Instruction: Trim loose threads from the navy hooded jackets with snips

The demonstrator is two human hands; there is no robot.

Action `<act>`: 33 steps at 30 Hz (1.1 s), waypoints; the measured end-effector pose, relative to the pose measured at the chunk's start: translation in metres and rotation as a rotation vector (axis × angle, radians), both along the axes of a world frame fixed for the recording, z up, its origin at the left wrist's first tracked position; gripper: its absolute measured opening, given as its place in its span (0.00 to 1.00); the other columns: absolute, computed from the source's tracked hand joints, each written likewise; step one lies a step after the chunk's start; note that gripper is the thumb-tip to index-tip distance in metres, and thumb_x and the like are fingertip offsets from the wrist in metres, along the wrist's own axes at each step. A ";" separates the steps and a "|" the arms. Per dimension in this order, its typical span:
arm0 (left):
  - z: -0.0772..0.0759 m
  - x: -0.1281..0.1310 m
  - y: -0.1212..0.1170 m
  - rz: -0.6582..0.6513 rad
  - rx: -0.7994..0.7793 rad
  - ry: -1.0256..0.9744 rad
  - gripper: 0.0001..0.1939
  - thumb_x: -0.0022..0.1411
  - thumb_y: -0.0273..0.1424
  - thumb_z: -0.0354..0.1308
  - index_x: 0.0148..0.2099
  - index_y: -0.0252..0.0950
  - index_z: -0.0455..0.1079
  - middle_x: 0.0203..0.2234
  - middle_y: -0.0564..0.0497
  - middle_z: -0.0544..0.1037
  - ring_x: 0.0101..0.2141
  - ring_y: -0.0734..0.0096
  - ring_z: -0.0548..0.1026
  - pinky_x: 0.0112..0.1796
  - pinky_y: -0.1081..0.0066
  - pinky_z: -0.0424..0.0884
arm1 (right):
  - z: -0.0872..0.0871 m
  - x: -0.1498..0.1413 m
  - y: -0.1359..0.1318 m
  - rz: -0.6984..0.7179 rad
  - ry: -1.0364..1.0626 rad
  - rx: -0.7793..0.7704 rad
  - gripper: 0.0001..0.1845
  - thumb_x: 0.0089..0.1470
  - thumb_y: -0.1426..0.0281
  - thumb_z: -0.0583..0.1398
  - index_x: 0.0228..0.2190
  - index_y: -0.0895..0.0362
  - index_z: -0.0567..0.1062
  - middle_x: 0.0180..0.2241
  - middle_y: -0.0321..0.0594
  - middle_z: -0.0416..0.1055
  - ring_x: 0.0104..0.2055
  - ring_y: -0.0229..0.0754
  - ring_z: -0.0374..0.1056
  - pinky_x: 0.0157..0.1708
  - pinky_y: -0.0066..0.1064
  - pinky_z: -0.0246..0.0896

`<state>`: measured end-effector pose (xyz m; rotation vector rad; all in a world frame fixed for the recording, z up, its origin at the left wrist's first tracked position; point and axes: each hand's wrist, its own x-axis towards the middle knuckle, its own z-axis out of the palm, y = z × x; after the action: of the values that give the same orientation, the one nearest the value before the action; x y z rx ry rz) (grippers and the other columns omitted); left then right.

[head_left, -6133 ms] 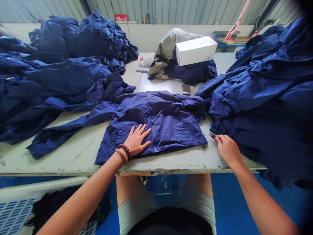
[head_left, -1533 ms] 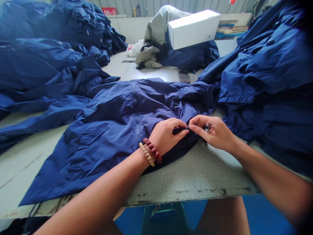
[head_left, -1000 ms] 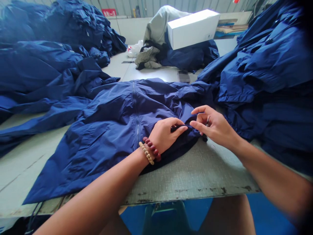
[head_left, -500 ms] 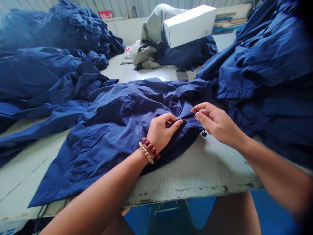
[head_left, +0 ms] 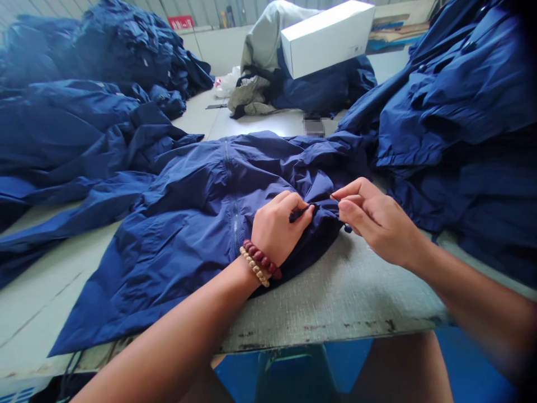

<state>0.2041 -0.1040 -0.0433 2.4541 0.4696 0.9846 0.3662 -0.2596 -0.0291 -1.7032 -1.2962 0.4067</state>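
A navy blue zip-up jacket (head_left: 184,207) lies spread over the table, its zipper (head_left: 235,218) running toward me. My left hand (head_left: 279,224), with two bead bracelets at the wrist, is closed in a pinch on the jacket's hem, bunching the cloth between thumb and forefinger. Just to the right, my right hand (head_left: 373,221) has thumb and forefinger drawn together on a thin dark cord at the hem; little of the cord shows. Below these fingers, a small dark cord stopper (head_left: 347,228) sits at the hem's edge, partly hidden.
Piles of navy garments (head_left: 121,45) rise at the back left, and more navy garments (head_left: 461,106) are heaped on the right. A white box (head_left: 327,39) rests on folded clothing at the back. The table's worn front edge (head_left: 319,338) runs above my lap.
My right hand has shifted slightly, its fingertips lower and nearer the hem. The cord stopper has moved a little left, closer to the cloth. My left hand keeps its pinch.
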 end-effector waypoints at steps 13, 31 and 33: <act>0.000 -0.001 -0.004 0.010 0.066 0.008 0.10 0.72 0.33 0.66 0.36 0.38 0.74 0.34 0.53 0.81 0.32 0.73 0.76 0.35 0.70 0.69 | -0.003 -0.007 0.004 0.007 -0.073 -0.061 0.12 0.72 0.57 0.58 0.47 0.52 0.72 0.39 0.43 0.84 0.36 0.46 0.78 0.36 0.36 0.67; -0.004 -0.001 -0.003 0.018 0.149 -0.008 0.08 0.69 0.30 0.68 0.36 0.38 0.75 0.33 0.55 0.81 0.32 0.74 0.76 0.34 0.72 0.69 | -0.004 -0.008 0.005 0.027 -0.084 -0.087 0.12 0.73 0.57 0.58 0.46 0.52 0.72 0.35 0.38 0.82 0.32 0.42 0.75 0.35 0.34 0.64; -0.004 -0.001 -0.003 0.014 0.147 -0.006 0.08 0.69 0.30 0.68 0.36 0.38 0.75 0.33 0.55 0.81 0.32 0.74 0.77 0.34 0.72 0.69 | -0.004 -0.008 0.005 0.030 -0.094 -0.081 0.12 0.73 0.57 0.58 0.46 0.53 0.72 0.35 0.38 0.82 0.32 0.42 0.75 0.35 0.34 0.64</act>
<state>0.2031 -0.1072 -0.0475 2.5796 0.4267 1.0661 0.3587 -0.2542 -0.0332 -1.7911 -1.3911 0.4059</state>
